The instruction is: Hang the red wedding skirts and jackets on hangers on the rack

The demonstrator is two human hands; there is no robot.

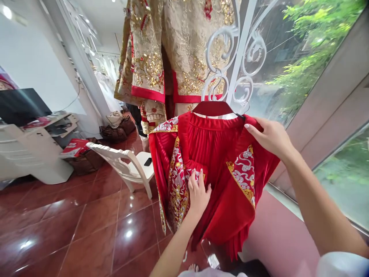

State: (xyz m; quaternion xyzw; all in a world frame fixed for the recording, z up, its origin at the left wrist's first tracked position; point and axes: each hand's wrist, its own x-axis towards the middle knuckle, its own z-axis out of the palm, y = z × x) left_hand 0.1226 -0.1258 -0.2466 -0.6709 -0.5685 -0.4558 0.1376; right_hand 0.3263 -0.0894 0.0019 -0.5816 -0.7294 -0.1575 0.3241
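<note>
A red pleated skirt (219, 142) with silver and gold embroidery hangs from a dark red hanger (215, 108) with a metal hook. My right hand (268, 136) grips the skirt's top right corner beside the hanger's end, thumb in front and the other fingers hidden behind the cloth. Lower down, my left hand (199, 192) rests against the front folds, by a small gathered edge with embroidery. Its fingers point upward and the thumb stands apart. One embroidered panel hangs left of this hand, another to the right.
Behind hangs a gold sequined garment (190, 57) with red trim, beside a white scrollwork rack (238, 50). A white chair (127, 165) holding a phone (148, 161) stands left. Someone's hand (145, 144) shows behind it. Further left is a desk with a monitor (24, 105); windows line the right.
</note>
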